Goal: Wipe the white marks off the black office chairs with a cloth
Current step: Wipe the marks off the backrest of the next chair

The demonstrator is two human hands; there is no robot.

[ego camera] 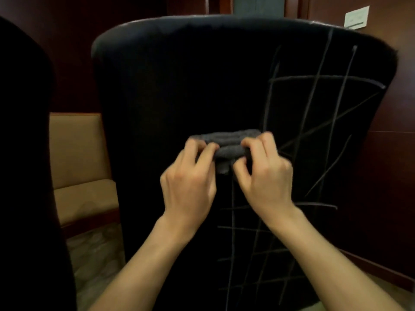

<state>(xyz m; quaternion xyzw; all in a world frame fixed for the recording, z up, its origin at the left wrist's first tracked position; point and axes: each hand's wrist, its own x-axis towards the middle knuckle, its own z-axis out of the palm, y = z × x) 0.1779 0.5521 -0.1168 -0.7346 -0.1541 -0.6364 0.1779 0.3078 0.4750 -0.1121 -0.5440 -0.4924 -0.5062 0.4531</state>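
The black chair back (179, 97) fills most of my view straight ahead, its right half crossed with pale scribbled marks (314, 122) running from near the top edge down to the bottom, with a second dark chair (24, 153) at my near left and a tan upholstered seat (80, 158) farther off between them. My left hand (190, 176) and right hand (262, 173) sit close together in front of the chair's middle, each pinching an end of the folded grey cloth (226, 144), held just left of the marks.
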